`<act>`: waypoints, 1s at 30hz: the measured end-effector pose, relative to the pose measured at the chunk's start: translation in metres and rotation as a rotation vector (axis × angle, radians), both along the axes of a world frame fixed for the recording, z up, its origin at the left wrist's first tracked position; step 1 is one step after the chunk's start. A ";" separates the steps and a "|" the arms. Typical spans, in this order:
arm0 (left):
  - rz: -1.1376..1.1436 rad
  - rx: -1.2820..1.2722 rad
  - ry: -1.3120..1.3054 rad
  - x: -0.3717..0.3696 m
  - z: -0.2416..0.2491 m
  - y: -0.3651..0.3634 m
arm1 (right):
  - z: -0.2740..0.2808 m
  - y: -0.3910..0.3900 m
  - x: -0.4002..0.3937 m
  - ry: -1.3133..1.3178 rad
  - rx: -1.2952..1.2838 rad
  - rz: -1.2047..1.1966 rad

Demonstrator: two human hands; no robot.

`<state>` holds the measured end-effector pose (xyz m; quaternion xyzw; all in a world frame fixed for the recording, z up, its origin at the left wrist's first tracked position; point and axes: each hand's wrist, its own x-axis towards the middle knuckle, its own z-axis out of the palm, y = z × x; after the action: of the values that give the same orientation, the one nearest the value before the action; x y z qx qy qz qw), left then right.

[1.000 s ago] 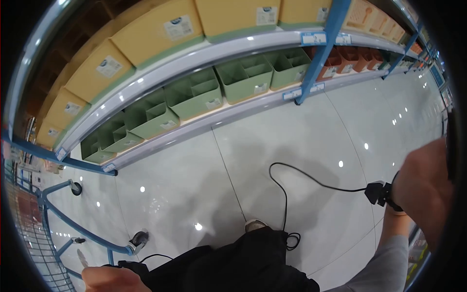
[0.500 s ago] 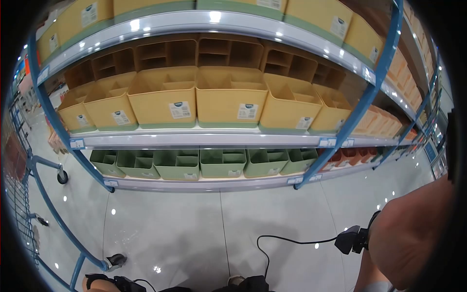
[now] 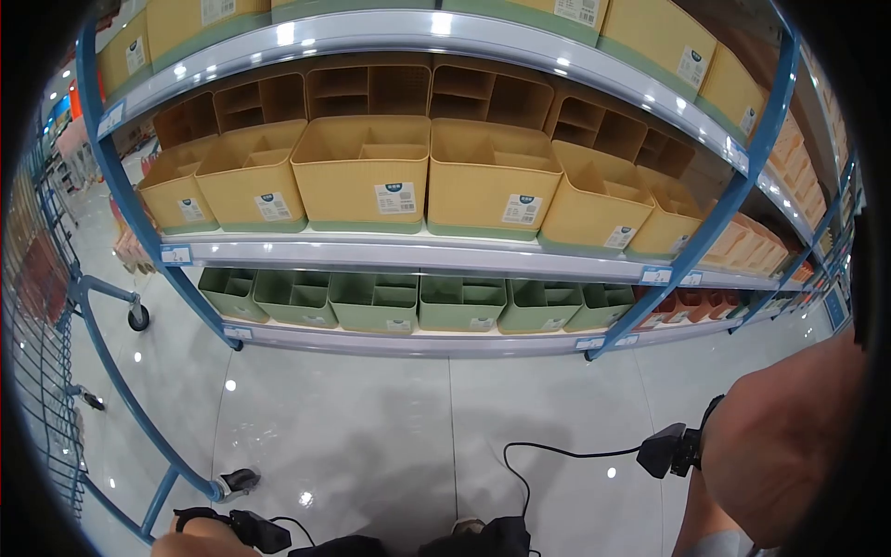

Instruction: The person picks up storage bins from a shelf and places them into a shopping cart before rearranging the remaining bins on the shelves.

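Neither of my hands shows its fingers. At the right edge is a bent bare arm [image 3: 794,446], with a black strapped-on device [image 3: 670,451] and a thin black cable [image 3: 566,454] running from it. Low on the left, bare skin [image 3: 206,540] shows at the bottom edge beside another black device [image 3: 260,532]. Nothing held is visible. Ahead stands a blue-framed shelf with yellow divided storage boxes [image 3: 360,181] on its middle level and green divided storage boxes [image 3: 374,302] on the bottom level. White labels are stuck on their fronts.
A blue wire shopping cart [image 3: 130,381] stands at the left, its caster [image 3: 239,480] on the glossy tiled floor [image 3: 371,408]. A blue shelf post [image 3: 715,223] rises at the right. More yellow boxes [image 3: 650,37] sit on the upper level; red boxes [image 3: 691,304] lie farther right.
The view has turned slightly left, so the shelf and cart appear farther right. More of the left-side skin and black device shows at the bottom. The right arm is nearly unchanged.
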<state>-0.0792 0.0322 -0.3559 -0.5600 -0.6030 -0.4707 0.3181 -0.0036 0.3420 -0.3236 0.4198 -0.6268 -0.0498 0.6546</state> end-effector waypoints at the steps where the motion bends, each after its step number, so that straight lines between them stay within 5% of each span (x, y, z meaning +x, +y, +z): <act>1: 0.025 0.050 0.059 -0.008 -0.006 0.003 | 0.002 0.000 -0.003 -0.001 -0.002 0.007; 5: 0.036 -0.045 0.014 -0.036 -0.010 -0.016 | 0.015 -0.002 -0.019 0.003 -0.008 0.029; 7: 0.250 0.064 -0.095 -0.049 -0.015 0.003 | 0.023 -0.004 -0.024 0.010 -0.015 0.038; 8: 0.290 -0.096 0.024 -0.068 -0.014 -0.006 | 0.028 -0.006 -0.027 0.009 -0.021 0.041; 15: 0.392 0.058 -0.290 -0.150 -0.021 0.020 | 0.058 -0.018 -0.074 -0.052 -0.099 0.015; 30: 0.461 0.020 -0.604 -0.159 0.125 0.012 | 0.123 0.006 -0.167 -1.243 -0.152 -0.306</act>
<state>-0.2379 0.0441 -0.2314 -0.2424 -0.7754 -0.5363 0.2289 -0.1702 0.3478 -0.2005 0.2284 -0.9437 0.1544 0.1830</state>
